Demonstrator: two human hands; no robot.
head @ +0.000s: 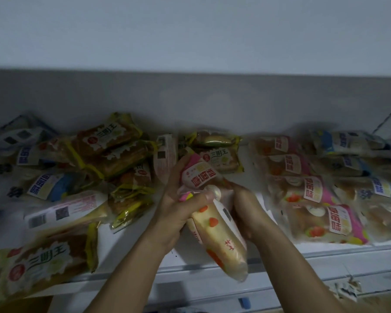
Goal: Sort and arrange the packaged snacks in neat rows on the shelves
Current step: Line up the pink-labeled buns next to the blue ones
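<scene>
At the centre of the frame both hands hold pink-wrapped strawberry bread packets over the front of the white shelf (131,240). The left hand (178,211) is curled around the upper packet (199,175), thumb laid across its lower end, fingers wrapped behind it and hidden from view. The right hand (246,211) grips the lower packet (221,240) from its right side; its fingertips are tucked under the wrapper, so only the back of the hand and knuckles show. That lower packet tilts down toward the bottom centre, its end hanging past the shelf edge.

On the right of the frame, a neat row of pink strawberry packets (321,208) runs from front to back, with a row of blue-labelled packets (379,188) just beside it, cut off by the right edge. On the left lies a loose heap: yellow-edged sandwich bread packets (108,150) stacked at odd angles, blue packets (45,186) (the print too blurred to read), and a pale packet showing its barcode side (63,211). A large yellow-edged packet (41,258) at lower left overhangs the shelf front, partly cropped. The far upper-left packets are dim and hard to make out.
</scene>
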